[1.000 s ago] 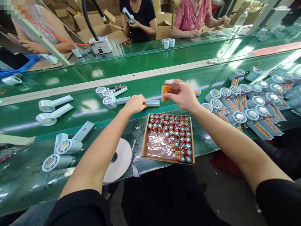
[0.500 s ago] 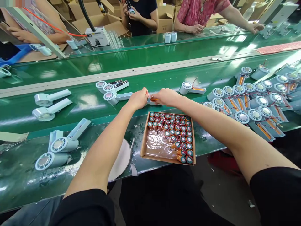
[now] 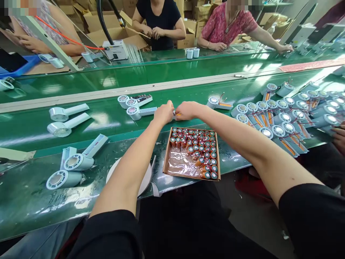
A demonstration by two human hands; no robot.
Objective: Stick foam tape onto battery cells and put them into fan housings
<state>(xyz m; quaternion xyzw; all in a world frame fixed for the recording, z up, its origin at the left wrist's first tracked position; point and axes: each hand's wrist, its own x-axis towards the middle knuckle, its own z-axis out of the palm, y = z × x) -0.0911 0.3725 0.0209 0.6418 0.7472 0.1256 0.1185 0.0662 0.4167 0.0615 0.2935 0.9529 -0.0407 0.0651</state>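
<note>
Over the near edge of the green conveyor belt, both my hands meet, fingers closed. My right hand (image 3: 187, 110) pinches an orange cylindrical battery (image 3: 178, 114), mostly covered by the fingers. Against it, my left hand (image 3: 164, 113) is closed on something small that its fingers hide. Below them, a shallow cardboard box (image 3: 179, 165) holds rows of orange batteries with green tops and red and black wires; its front left part shows bare plastic lining. Just left of my left hand lie several light-blue handheld fan housings (image 3: 134, 112). Another housing (image 3: 214, 102) with an orange battery in its handle lies beyond my right hand.
Many battery-fitted housings (image 3: 278, 131) crowd the right side. More housings (image 3: 78, 162) lie at the left, near a round white disc (image 3: 147, 180) partly under my left arm. Co-workers sit across the belt; another person's hand (image 3: 340, 133) shows at the right edge.
The view has shifted slightly. My hands stay together, with the fingers turned a little. Across the belt, the person in black has lowered their hands, and the fan they held no longer shows.
</note>
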